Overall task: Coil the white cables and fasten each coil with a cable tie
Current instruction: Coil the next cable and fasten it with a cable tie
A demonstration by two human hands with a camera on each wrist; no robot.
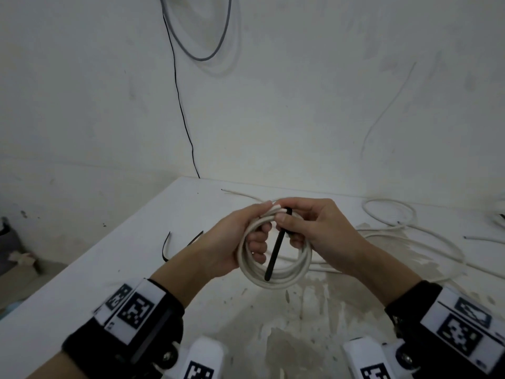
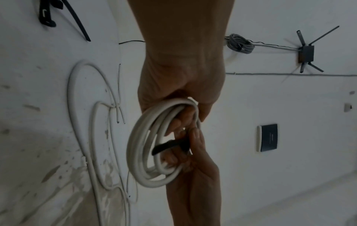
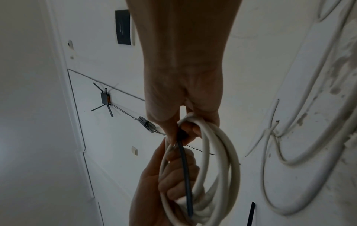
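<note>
A white cable coil (image 1: 284,279) of several loops hangs above the white table (image 1: 82,283), also seen as the coil (image 2: 135,152) and the coil (image 3: 222,168). My left hand (image 1: 237,239) grips its left side, fingers curled through the loops. A black cable tie (image 1: 274,258) crosses the coil's top and hangs down through its opening. My right hand (image 1: 314,225) pinches the tie at the top of the coil; the tie (image 3: 185,175) runs down from that pinch, and the tie (image 2: 170,146) shows beside both hands' fingers.
Loose white cables (image 1: 426,233) lie on the table to the right, with another loop (image 1: 388,212) behind. Spare black ties (image 1: 166,247) lie to the left of my hands. A thin black wire (image 1: 180,105) runs down the wall. The table's left edge drops away.
</note>
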